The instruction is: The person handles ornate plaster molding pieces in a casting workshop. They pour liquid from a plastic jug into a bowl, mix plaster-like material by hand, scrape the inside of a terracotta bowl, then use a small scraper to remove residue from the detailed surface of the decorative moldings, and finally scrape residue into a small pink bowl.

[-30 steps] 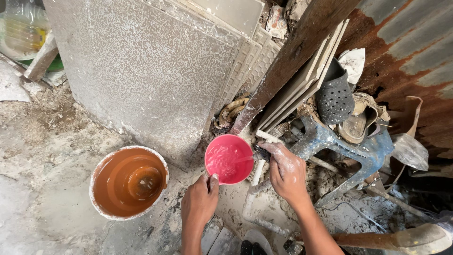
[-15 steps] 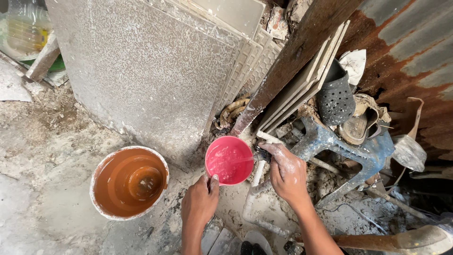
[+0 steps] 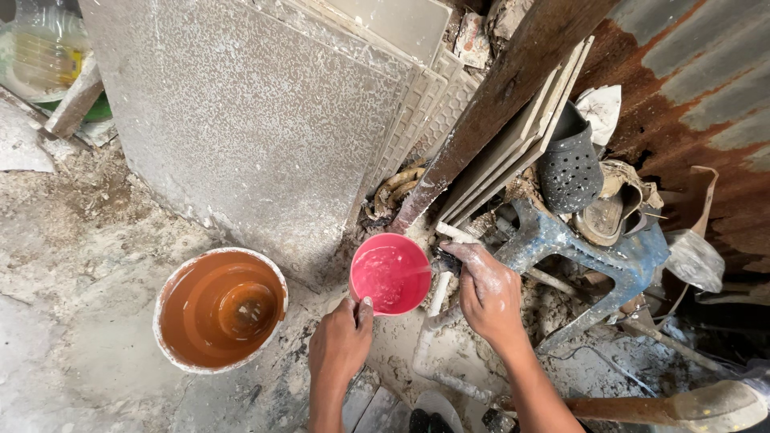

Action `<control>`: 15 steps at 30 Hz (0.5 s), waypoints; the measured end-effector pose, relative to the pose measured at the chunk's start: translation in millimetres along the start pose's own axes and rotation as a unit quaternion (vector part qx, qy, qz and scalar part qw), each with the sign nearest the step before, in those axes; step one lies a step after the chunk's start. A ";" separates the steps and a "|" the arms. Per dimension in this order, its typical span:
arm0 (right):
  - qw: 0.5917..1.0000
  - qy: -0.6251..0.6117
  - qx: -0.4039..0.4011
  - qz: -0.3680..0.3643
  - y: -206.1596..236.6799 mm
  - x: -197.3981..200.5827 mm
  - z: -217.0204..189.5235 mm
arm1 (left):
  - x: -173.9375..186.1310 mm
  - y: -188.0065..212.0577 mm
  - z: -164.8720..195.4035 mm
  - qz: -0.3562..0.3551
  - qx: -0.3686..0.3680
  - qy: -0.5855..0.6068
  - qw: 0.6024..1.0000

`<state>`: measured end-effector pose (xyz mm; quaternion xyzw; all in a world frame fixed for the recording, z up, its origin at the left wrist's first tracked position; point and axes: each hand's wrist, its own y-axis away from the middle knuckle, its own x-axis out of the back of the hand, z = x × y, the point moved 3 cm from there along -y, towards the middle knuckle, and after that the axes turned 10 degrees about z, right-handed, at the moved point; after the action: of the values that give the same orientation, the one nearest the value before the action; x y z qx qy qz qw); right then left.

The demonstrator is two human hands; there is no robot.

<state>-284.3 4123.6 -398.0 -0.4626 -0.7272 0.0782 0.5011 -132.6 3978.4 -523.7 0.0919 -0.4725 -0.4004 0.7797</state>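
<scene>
**Pink cup held under a tap on a dusty floor**

The left hand (image 3: 341, 346) grips the near rim of a pink cup (image 3: 391, 273), thumb pressed on the rim's inside and the other fingers curled under the outside. The cup is held low over the dusty floor (image 3: 72, 265), with liquid inside it. The right hand (image 3: 489, 293), dusted white, closes around a small dark tap (image 3: 446, 261) on a white pipe (image 3: 439, 293) just right of the cup; its fingers are curled together over the tap. An orange bucket (image 3: 220, 309) of brownish water stands on the floor well left of the cup. Large grey tiles (image 3: 257, 120) lean upright behind both. A blue plastic stool (image 3: 585, 248) lies on its side at the right, with a dark perforated clog (image 3: 568, 164) above it.
</scene>
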 end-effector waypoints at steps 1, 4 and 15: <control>1.000 -0.001 0.000 -0.001 0.0 0.0 -0.3 | 0.5 0.5 0.5 0.002 0.004 -0.003 1.000; 1.000 -0.002 -0.001 -0.002 -0.4 0.3 -1.2 | 1.5 2.7 3.1 -0.020 0.004 -0.015 1.000; 1.000 -0.003 -0.005 -0.004 -1.0 0.1 -1.5 | 7.7 10.5 14.5 0.016 -0.018 -0.003 1.000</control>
<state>-283.7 4122.6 -396.6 -0.4621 -0.7308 0.0741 0.4969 -136.9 3983.3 -505.3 0.0688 -0.4688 -0.3962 0.7865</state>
